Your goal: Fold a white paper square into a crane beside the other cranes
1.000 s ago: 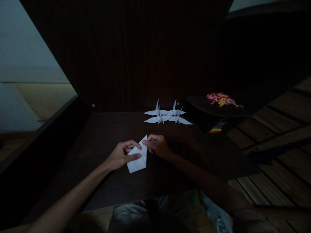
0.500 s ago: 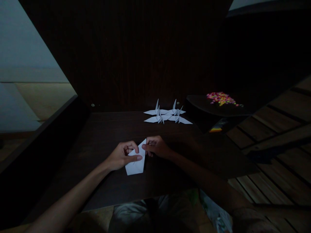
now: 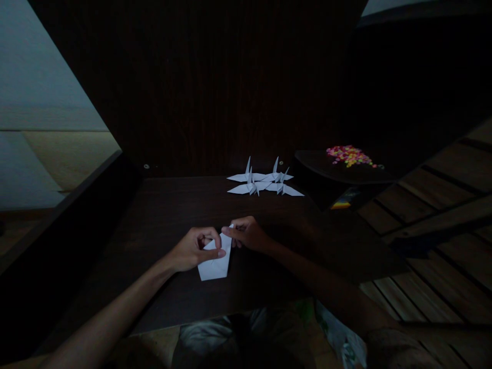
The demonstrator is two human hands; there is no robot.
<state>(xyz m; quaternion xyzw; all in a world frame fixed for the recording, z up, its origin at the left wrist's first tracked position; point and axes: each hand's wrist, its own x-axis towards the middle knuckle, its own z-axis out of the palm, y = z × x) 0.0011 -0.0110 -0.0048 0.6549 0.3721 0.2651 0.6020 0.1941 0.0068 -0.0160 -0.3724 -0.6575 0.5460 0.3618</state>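
Observation:
Between my hands is a piece of folded white paper, held just above or on the dark tabletop; the exact contact cannot be told. My left hand pinches its left side, thumb lying across the front face. At the paper's upper right corner, my right hand grips the edge between thumb and curled fingers. Behind them several white folded paper cranes stand close together on the table, wings overlapping, pointed tips up.
A pile of small pink, yellow and red pieces lies on a raised rounded shelf at the right. A dark upright panel closes the back, and a low side wall runs along the left. Slatted wood shows at far right.
My right thumb has shifted slightly up and left on the paper's top corner. The paper and my left hand sit a touch lower. The cranes stay put.

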